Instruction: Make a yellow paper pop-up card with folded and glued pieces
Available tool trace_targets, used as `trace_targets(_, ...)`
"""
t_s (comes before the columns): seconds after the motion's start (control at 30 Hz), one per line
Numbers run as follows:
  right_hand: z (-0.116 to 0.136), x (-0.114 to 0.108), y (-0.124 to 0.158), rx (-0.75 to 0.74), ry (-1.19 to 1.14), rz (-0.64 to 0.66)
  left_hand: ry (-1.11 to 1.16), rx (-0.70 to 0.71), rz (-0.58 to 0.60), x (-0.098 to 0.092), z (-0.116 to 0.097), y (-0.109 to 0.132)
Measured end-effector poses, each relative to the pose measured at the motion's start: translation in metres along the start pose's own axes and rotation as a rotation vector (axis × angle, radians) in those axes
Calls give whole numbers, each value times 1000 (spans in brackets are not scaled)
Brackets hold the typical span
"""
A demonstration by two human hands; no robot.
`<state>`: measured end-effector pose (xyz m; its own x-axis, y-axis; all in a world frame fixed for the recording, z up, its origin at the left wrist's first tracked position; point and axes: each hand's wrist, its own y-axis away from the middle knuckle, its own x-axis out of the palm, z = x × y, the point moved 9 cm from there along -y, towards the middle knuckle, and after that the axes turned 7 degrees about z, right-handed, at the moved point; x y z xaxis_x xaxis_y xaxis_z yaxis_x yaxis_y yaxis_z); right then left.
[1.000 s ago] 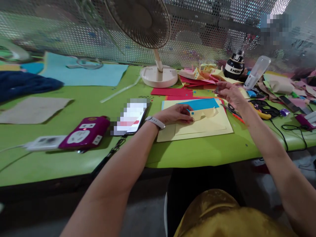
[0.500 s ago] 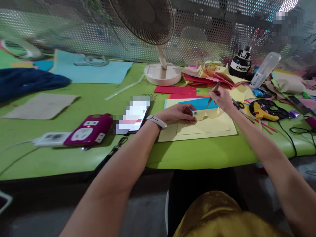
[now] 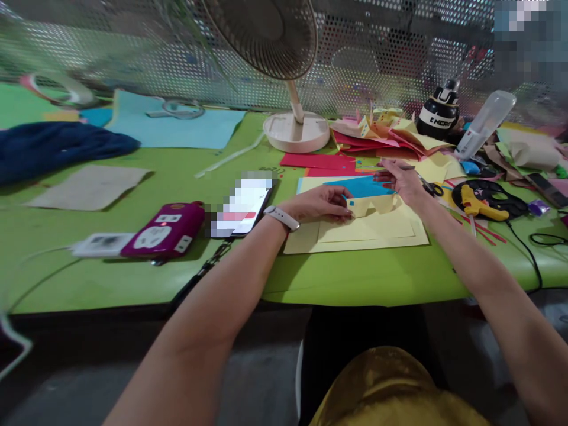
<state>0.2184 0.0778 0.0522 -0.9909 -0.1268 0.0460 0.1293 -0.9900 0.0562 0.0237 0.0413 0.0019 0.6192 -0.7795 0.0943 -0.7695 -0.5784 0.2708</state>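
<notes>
My left hand [image 3: 323, 202], with a pale watch strap at the wrist, pinches the left end of a folded yellow paper strip [image 3: 376, 206]. The strip has a notched edge and a small blue square near that end. Held in my right hand [image 3: 404, 181] are slim tweezers [image 3: 375, 167], lying nearly level with their tips to the left. That hand hovers above the strip's right end. Beneath are a yellow paper sheet [image 3: 306, 243] with a rectangular outline and a blue paper piece [image 3: 361, 187], partly covered by my hands.
A phone [image 3: 248, 204] and purple power strip [image 3: 164, 231] lie left of my left arm. Behind stands a white fan [image 3: 296, 133]. Paper scraps [image 3: 390, 133], a black bottle [image 3: 438, 112] and a yellow glue gun [image 3: 479, 204] with a cord are at the right.
The tweezers have swung from upright, tips down over the blue paper, to nearly level. My right hand has turned and its fingers have loosened. My left hand keeps the strip in place.
</notes>
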Motion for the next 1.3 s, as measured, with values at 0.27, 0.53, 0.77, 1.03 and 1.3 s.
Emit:
trace_targets(0.27,-10,-3,0,-56,119,-73,-4,21,26,1,-2,-2)
trace_targets(0.53,-7,-10,0,-139,135,-137,12,38,9,2,-3,-2)
trace_targets(0.77,-10,-8,0,-102,125,-122,26,40,14,4,-5,-2)
trace_targets(1.03,-11,-8,-3,-98,159,-116,13,44,14,4,-5,-2)
trace_targets(1.3,-7,-4,-1,-108,134,-118,19,41,17,3,-4,-3)
